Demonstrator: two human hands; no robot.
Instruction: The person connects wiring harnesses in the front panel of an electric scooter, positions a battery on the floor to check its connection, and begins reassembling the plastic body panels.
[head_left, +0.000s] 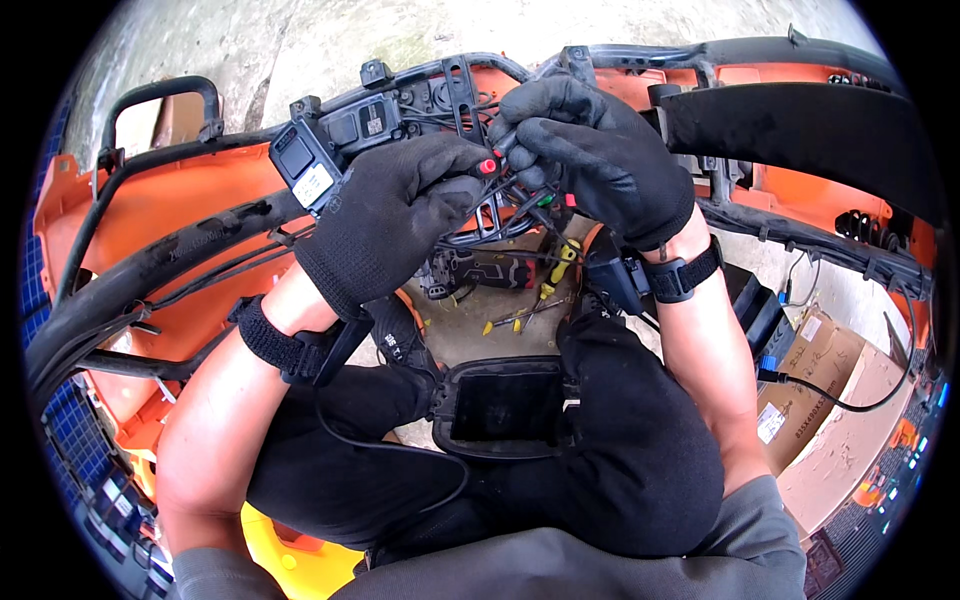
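Head view: left hand (pixel 405 210) pinches red-tipped piece (pixel 488 167); right hand (pixel 605 155) curled, contents unclear.

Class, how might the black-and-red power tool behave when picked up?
The power tool would probably feel heavy, given its chunky body. It seems stiff, its casing looking hard; its uneven outline likely resists rolling.

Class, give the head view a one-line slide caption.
Gloved left hand pinching a small red piece beside the gloved right hand, over dark cables and a black tubular frame.
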